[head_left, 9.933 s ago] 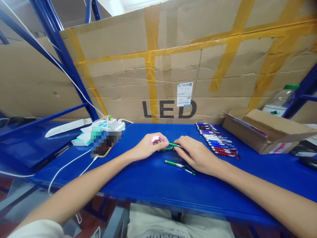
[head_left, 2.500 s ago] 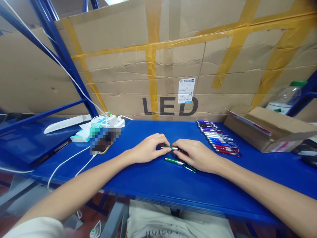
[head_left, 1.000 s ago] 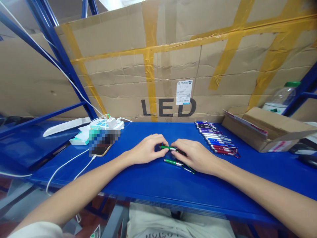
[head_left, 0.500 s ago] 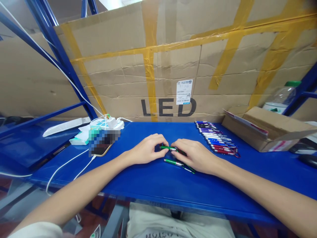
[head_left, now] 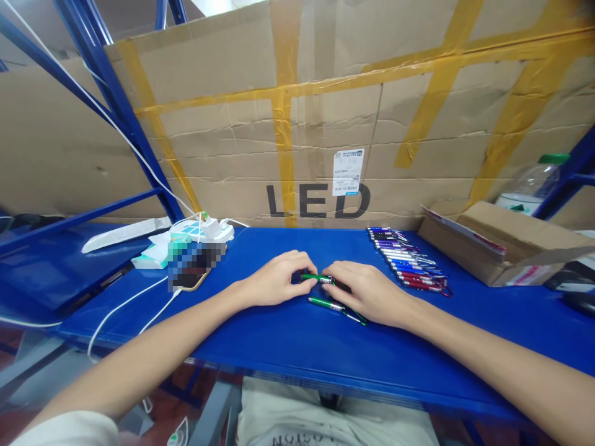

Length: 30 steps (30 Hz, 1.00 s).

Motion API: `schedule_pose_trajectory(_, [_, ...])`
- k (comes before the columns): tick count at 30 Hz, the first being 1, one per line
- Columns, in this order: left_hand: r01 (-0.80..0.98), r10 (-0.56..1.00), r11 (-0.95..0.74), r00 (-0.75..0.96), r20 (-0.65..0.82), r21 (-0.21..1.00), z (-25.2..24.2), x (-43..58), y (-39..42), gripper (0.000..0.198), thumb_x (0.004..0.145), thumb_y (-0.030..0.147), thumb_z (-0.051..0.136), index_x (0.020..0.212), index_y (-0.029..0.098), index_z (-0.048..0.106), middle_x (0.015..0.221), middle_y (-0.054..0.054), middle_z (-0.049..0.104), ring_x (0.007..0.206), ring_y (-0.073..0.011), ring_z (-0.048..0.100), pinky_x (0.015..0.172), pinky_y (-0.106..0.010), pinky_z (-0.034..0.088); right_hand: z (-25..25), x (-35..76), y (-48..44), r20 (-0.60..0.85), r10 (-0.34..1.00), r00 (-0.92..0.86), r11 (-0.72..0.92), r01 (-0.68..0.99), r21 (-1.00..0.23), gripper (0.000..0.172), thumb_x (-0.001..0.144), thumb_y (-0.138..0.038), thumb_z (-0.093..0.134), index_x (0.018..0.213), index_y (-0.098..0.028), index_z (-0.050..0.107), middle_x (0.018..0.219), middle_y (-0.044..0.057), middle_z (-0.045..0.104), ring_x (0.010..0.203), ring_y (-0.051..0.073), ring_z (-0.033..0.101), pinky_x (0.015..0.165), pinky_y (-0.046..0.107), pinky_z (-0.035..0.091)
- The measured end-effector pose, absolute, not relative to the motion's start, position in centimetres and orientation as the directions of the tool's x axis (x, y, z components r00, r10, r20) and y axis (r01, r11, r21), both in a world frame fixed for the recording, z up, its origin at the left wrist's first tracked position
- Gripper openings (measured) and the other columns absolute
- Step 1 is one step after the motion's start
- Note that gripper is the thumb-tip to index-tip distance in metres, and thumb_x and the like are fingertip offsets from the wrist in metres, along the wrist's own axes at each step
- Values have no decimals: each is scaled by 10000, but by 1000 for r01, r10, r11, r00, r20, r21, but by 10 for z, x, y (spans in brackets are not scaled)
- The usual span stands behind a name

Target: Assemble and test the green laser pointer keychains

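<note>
My left hand (head_left: 281,280) is closed, with thumb and fingertips pinching the left end of a slim green keychain flashlight (head_left: 316,278). The fingers of my right hand (head_left: 365,290) are closed on the same flashlight's right end, covering much of it. Its dark clip end shows only partly under my right palm. A second green keychain flashlight (head_left: 325,304) lies on the blue table just below my hands, its carabiner clip pointing right. Farther right, a neat row of several similar flashlights (head_left: 402,257) in purple, silver, blue and red lies on the tabletop.
An open cardboard box (head_left: 502,241) stands at the right, near a bottle (head_left: 530,183) with a green cap. Left of my hands lie a phone (head_left: 198,272) on a white cable and a power strip (head_left: 223,234). A large cardboard sheet (head_left: 223,148) walls off the back of the blue table (head_left: 279,347).
My hands and the green flashlights stay almost still. The whole view has shifted very slightly.
</note>
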<state>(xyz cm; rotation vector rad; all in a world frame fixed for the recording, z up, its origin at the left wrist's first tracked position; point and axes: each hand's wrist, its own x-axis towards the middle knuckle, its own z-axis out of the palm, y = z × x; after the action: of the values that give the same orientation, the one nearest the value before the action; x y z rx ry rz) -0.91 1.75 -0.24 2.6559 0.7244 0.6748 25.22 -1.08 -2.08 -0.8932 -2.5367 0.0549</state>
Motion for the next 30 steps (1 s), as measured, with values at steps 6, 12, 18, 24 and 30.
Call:
schedule_pose_trajectory(6, [396,542,-823,763,353,407,-3,-9,18,94,1056,289,636,1086,213,683,1058,-34,711,1023,-212,630,976,-358,480,-21,252,-11,396,609,-687,787,588,-189,215,1138,-339,515,1116,-201,679,980,70,727,874,236,697,768,345,499])
schedule_pose_trajectory(12, [396,547,-818,760,351,416,-3,-10,19,96,1057,294,636,1087,217,685,1065,-35,712,1040,-214,636,986,-358,481,-21,251,-11,398,605,-689,789,585,-186,225,1142,-347,506,1114,-205,678,974,71,728,869,237,695,767,343,497])
schedule_pose_trajectory(18, [398,550,-815,761,344,421,-2,-10,18,103,1057,297,635,1096,219,690,1078,-41,720,1061,-220,644,991,-363,488,-21,252,-10,413,599,-686,793,578,-191,225,1139,-345,505,1129,-211,686,995,82,743,885,244,703,773,351,513])
schedule_pose_trajectory(24, [403,548,-817,766,337,412,-1,-9,17,103,1058,293,630,1095,218,691,1071,-43,723,1053,-223,640,993,-369,488,-22,252,-10,410,601,-686,791,583,-185,211,1137,-342,518,1135,-209,682,999,79,742,900,247,711,786,347,513])
schedule_pose_trajectory(30, [402,544,-820,769,336,408,-2,-10,17,86,1055,276,633,1094,220,685,1069,-37,719,1050,-220,640,991,-364,485,-23,253,-10,405,605,-686,788,587,-184,210,1138,-337,520,1140,-203,681,1003,79,741,899,249,711,783,352,512])
